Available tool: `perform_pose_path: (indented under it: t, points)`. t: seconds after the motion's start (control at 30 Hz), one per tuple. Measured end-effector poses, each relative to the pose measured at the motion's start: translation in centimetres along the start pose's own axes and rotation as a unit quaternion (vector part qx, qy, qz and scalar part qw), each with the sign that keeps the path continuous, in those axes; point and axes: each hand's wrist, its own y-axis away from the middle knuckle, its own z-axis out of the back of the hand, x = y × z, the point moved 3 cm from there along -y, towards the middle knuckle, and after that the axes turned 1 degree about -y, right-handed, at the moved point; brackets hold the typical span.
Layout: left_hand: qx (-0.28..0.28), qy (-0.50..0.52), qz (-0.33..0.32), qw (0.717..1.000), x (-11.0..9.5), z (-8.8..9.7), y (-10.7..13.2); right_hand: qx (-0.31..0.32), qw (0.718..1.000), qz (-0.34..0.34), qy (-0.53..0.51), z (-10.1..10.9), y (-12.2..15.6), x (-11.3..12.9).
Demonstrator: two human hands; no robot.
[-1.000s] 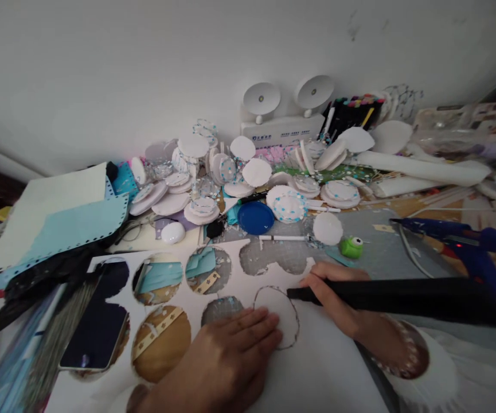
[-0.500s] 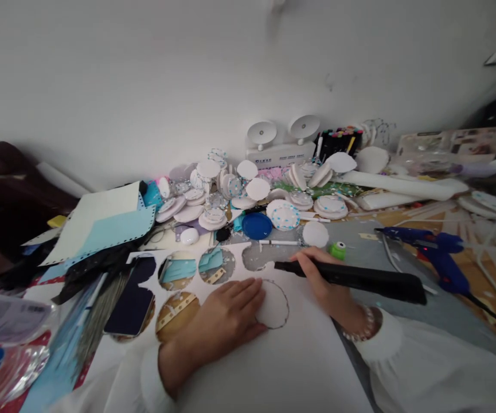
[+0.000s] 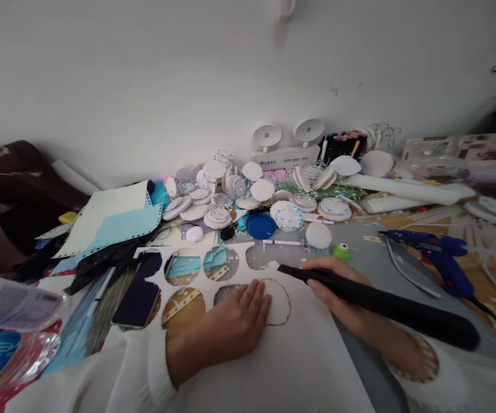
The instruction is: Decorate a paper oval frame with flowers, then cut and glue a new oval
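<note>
My left hand (image 3: 226, 327) lies flat with fingers stretched out on a white foam sheet (image 3: 291, 367), its fingertips on a cut circle (image 3: 278, 304) outlined dark. My right hand (image 3: 338, 292) grips a long black cutting tool (image 3: 381, 304), whose tip rests at the circle's upper edge. The sheet has several round holes (image 3: 183, 307) cut out of it to the left of my left hand.
A dark phone (image 3: 138, 298) lies under the sheet at left. White foam discs (image 3: 288, 218), a blue lid (image 3: 260, 225) and a green toy (image 3: 340, 250) sit behind. A blue glue gun (image 3: 439, 255) lies right. Blue and white papers (image 3: 114, 221) lie left.
The view has pulled back and shifted. The black tool's tip has moved along the circle's upper edge, and its handle now slants lower toward me. My left hand stays flat on the sheet.
</note>
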Motion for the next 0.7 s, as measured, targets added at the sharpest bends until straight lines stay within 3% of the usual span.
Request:
perform_pose_path:
  t: [0.2, 0.4, 0.7]
  points:
    - [-0.015, -0.033, -0.004, 0.999, -0.7, -0.8, 0.2, 0.114, 0.992, 0.051, -0.009, 0.8, 3.0, 0.7]
    - [-0.021, -0.033, 0.024, 0.999, -0.8, -1.1, 0.4, 0.258, 0.961, 0.078, -0.054, -0.4, 3.2, 1.7]
    - [-0.029, -0.019, 0.048, 0.998, -1.0, -1.1, 0.5, 0.328, 0.936, 0.122, -0.041, -1.4, 1.9, 1.9]
